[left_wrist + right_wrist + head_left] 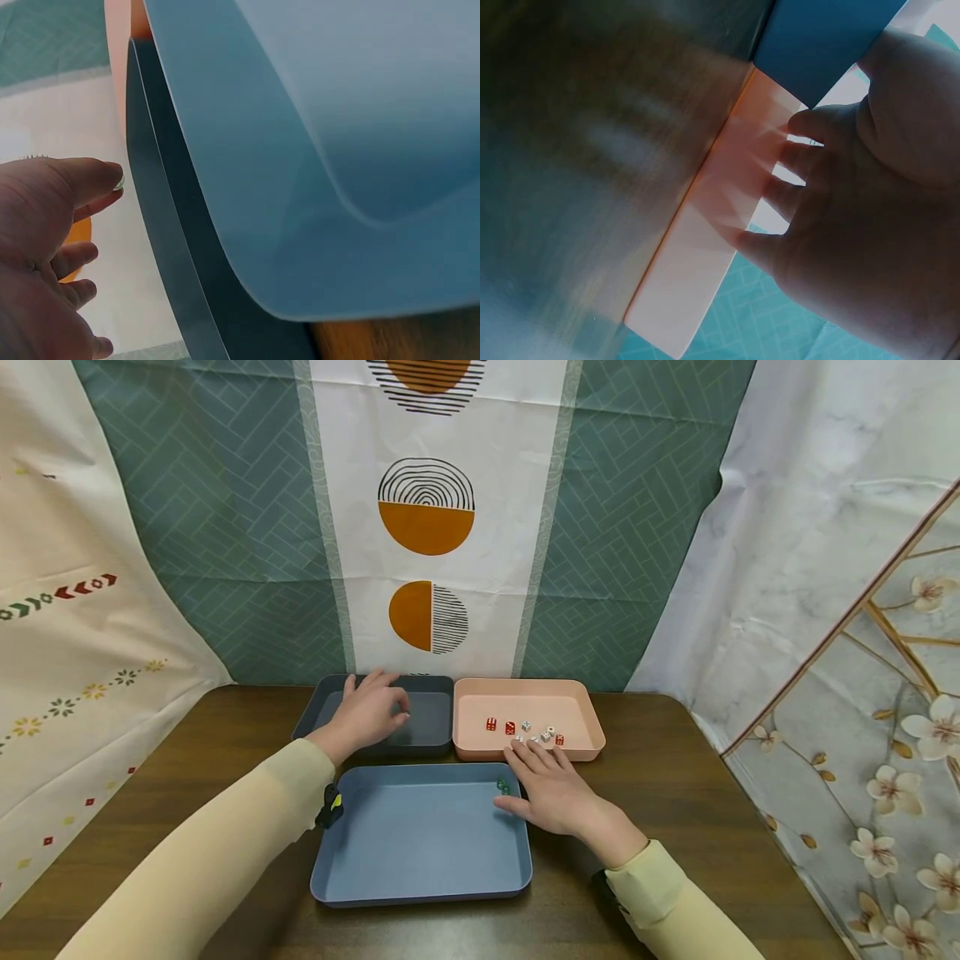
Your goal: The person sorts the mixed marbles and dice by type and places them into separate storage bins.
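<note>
My left hand (370, 708) is over the dark grey tray (431, 693) at the back left. Its thumb and index finger meet in a pinch, with a small pale-green bit showing at the tips, apparently a green die (120, 182). The right hand (551, 797) has its fingers spread and nearly straight, fingertips at the front rim of the pink tray (525, 689). Inside that tray lie red dice (491, 724) and several white dice (527, 726). Green dice (503, 787) lie in the back right corner of the blue tray (427, 843), beside my right thumb.
All three trays stand on a dark wooden table (637, 752), the blue one nearest me. Behind the table hangs a green and white patterned cloth (622, 527). Printed cloths drape down on the left and on the right (810, 568).
</note>
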A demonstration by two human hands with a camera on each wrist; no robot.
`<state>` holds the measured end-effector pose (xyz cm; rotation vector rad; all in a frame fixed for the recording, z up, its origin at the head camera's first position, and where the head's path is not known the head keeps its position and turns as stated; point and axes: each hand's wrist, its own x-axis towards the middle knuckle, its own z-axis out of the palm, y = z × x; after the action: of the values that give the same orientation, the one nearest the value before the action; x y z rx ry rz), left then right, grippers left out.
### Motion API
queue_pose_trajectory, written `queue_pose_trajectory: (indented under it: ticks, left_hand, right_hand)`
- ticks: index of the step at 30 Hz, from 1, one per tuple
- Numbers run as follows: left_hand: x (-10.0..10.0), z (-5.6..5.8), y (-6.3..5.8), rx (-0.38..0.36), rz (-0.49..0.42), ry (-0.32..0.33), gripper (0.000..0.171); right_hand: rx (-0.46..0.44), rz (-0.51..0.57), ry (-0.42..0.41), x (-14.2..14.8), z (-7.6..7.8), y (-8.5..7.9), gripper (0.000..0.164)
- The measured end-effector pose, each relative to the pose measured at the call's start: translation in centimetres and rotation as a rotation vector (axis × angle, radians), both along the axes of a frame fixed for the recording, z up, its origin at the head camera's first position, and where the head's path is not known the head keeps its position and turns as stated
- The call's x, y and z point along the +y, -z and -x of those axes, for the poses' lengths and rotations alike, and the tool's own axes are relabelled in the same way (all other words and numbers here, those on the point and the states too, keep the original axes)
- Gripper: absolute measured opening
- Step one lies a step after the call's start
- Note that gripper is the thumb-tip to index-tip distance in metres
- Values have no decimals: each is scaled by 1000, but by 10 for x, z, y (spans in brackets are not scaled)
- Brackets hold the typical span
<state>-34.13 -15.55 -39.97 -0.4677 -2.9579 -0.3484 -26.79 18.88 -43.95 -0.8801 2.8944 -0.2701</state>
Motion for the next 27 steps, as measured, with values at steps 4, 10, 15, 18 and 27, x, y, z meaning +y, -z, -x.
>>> queue_pose_trajectory:
  ticks: [4,10,15,18,27]
  left_hand:
    - [-3,4,-2,-5,11,-15,9]
    - [-7,9,0,-17,9,-34,10]
    - [-11,15,4,-43,29,-63,11]
    - [-13,19,6,-59,52,-82,12]
    - [-14,28,10,-97,96,-112,12]
  right_hand:
    - [6,-36,7,-2,-1,-3,89]
    - [28,-20,2,2,7,12,94]
    - [4,-20,10,1,3,5,92]
    - [-9,-28,15,-1,0,-1,90]
    - [9,11,-2,1,1,3,92]
